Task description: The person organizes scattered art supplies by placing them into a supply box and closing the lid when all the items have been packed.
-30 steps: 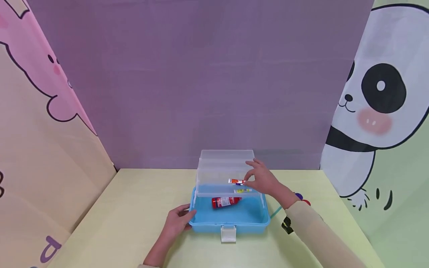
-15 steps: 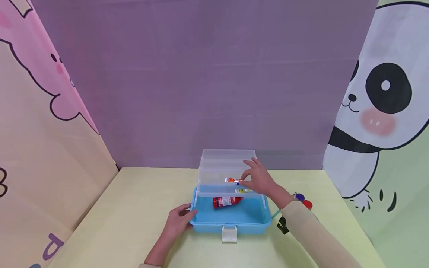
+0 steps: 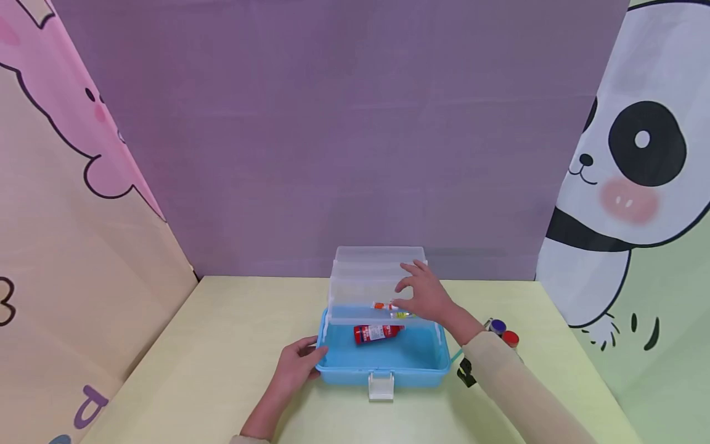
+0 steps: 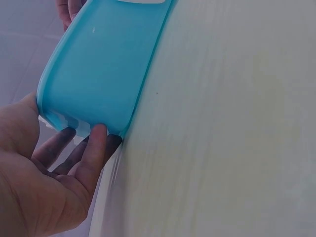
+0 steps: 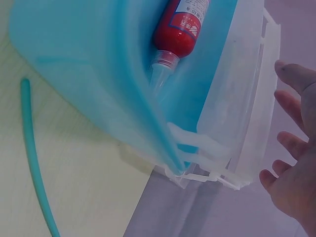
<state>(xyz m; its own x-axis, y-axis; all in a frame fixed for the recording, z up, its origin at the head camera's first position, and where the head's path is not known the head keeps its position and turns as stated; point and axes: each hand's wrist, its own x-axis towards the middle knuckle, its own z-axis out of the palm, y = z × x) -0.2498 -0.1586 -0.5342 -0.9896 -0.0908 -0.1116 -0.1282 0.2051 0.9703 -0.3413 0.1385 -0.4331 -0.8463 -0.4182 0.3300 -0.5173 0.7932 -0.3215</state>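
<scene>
A blue storage box [image 3: 355, 376] stands on the table, its clear lid raised at the back and a translucent tray [image 3: 355, 317] lifted over its rear half. My left hand [image 3: 294, 365] grips the box's left end, thumb at the rim and fingers along the outside wall. Above the tray's right side is my right hand [image 3: 426, 297], its fingers spread and holding nothing in the right wrist view. Just below its fingertips lie an orange-and-white tube [image 3: 381, 306] and a yellow-labelled tube [image 3: 400, 315]. A red bottle [image 3: 376, 333] with a white label lies inside the box.
Right of the box, partly behind the right forearm, are a blue round top [image 3: 497, 327], a red one [image 3: 510, 338] and a black object [image 3: 466, 372]. A thin green stick [image 5: 36, 163] lies beside the box. A purple wall [image 3: 305, 135] closes the table's far side.
The right hand has let go of the orange-and-white tube, which went down into the tray. Its fingers have parted. The left hand has stayed at the box's left end.
</scene>
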